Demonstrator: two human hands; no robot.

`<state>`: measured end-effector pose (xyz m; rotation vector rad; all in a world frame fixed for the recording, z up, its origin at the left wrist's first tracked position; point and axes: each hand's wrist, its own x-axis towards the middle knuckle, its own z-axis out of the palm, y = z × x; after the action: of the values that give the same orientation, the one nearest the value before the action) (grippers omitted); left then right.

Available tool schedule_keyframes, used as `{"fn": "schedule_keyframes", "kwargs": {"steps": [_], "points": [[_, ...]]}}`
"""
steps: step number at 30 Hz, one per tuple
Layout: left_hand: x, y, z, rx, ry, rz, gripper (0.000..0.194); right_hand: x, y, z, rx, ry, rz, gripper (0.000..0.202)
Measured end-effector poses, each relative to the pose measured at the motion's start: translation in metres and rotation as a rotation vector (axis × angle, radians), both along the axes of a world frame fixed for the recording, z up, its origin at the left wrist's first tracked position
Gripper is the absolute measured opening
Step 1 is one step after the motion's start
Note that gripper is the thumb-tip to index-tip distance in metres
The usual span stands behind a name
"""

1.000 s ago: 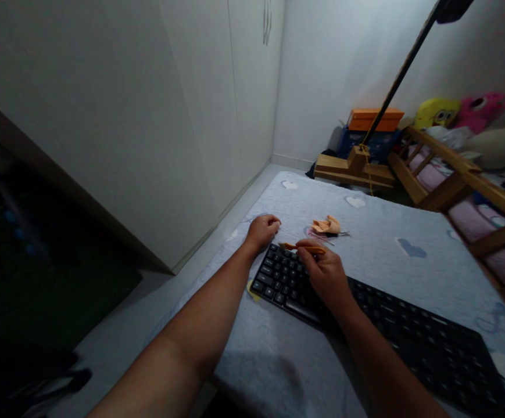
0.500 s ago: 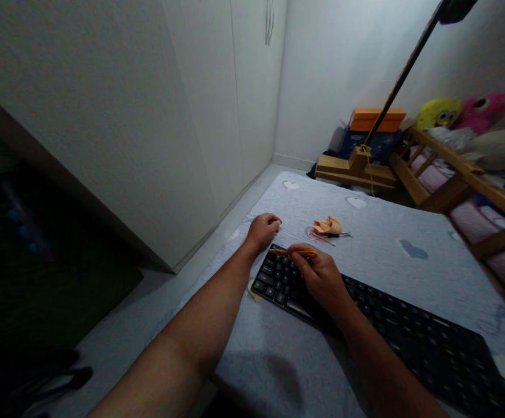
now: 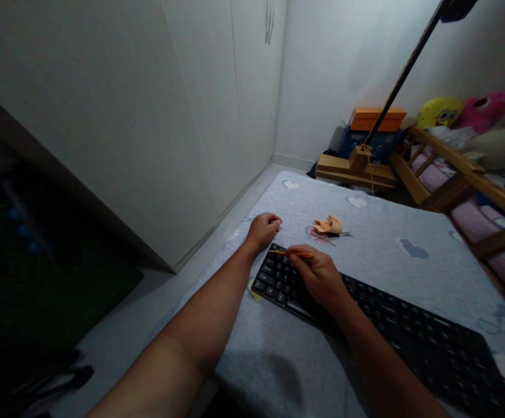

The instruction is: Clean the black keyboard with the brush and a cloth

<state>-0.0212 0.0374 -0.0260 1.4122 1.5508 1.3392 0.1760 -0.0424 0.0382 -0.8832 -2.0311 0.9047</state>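
A black keyboard (image 3: 409,325) lies slantwise on the patterned cloth (image 3: 391,232). Over its far left part, my right hand (image 3: 317,273) pinches a thin orange tool (image 3: 302,254), whose tip points left at the corner keys. My left hand (image 3: 263,229) rests on the cloth just beyond that corner, fingers curled; whether they hold anything is hidden. Behind the keyboard sits a crumpled peach-coloured cloth or paper (image 3: 328,225) with thin sticks (image 3: 324,238) beside it.
A tall pale cabinet (image 3: 200,116) stands at the left. Past the cloth's far edge are a wooden base (image 3: 348,165) with a slanted black pole (image 3: 403,75), an orange box (image 3: 376,119), and a wooden rail (image 3: 465,168) with plush toys behind it.
The orange tool has tilted slightly in my right hand, which has shifted very little. My left hand and the keyboard have stayed in place.
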Motion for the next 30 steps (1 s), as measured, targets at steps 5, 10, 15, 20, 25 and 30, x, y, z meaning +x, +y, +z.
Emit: {"fn": "schedule_keyframes", "kwargs": {"steps": [5,10,15,20,25,30], "points": [[0.000,0.000,0.000,-0.009,-0.015,0.001,0.021,0.002,0.000,0.001,-0.024,0.067,-0.034,0.020],[-0.001,0.002,-0.002,-0.012,-0.007,-0.005,0.022,0.000,-0.001,0.000,0.065,-0.012,-0.047,0.019],[0.000,-0.001,0.002,-0.014,0.019,0.003,0.021,0.001,-0.005,0.010,0.057,-0.070,0.082,0.019],[0.001,-0.003,0.005,-0.019,0.039,0.005,0.021,0.006,-0.005,0.012,-0.051,-0.015,0.112,0.019],[0.000,-0.001,0.004,-0.025,0.040,0.007,0.021,0.004,-0.003,0.007,0.032,0.024,-0.011,0.019],[0.000,-0.001,0.004,-0.014,0.031,0.001,0.020,-0.001,-0.010,0.012,0.141,-0.095,0.056,0.021]]}}
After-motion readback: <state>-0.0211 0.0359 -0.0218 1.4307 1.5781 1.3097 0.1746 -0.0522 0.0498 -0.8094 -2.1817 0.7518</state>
